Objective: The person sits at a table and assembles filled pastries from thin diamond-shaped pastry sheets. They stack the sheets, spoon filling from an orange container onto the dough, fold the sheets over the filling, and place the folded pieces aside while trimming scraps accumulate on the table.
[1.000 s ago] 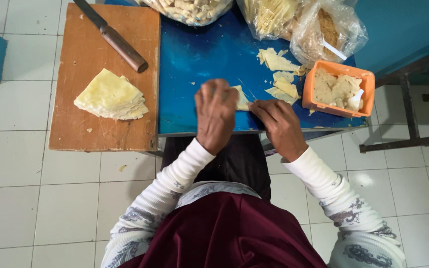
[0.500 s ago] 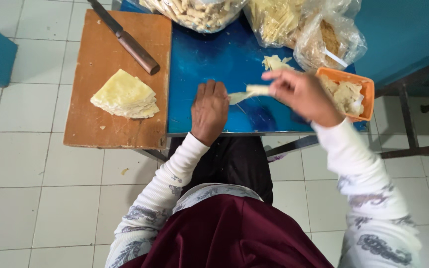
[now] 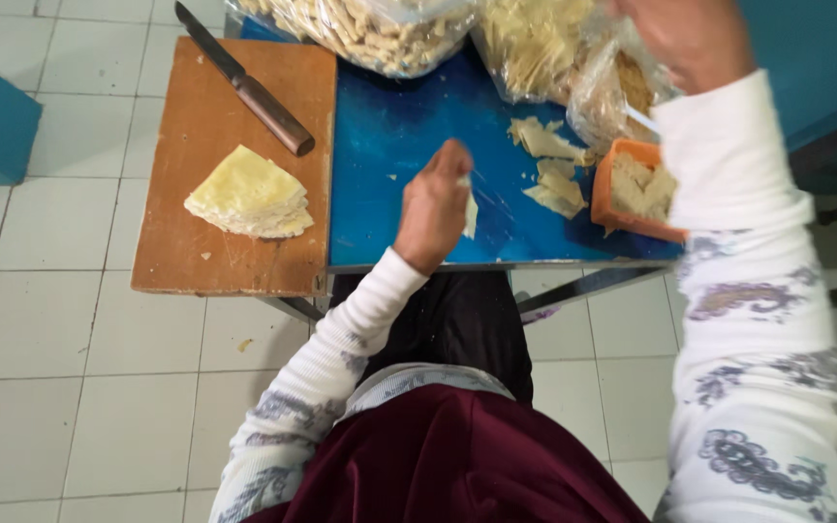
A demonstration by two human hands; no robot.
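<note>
— What is held by the left hand?

— A pale sheet of dough wrapper is pinched at its edge; the fingers are curled together on it, and the piece is kept just above the blue surface, near the front rim.

— And the right hand?

— It is raised toward the top of the view, beside the plastic bags, and is blurred. Whether it is closed on anything cannot be told.

— What else is laid out?

— More torn wrapper pieces are scattered on the blue surface, close to an orange tub that holds pale filling. On the wooden cutting board to the left, a folded stack of wrappers is set, and a knife is laid diagonally above it.

— What could go wrong from here?

— The thin sheet could probably be torn if it is gripped too hard — it looks soft and is held by one edge only. It could also be dropped over the front rim onto the tiled floor, since it is kept so near that edge. The orange tub seems to sit at the surface's corner, under the raised sleeve — a careless sweep of the arm might knock it off.
</note>
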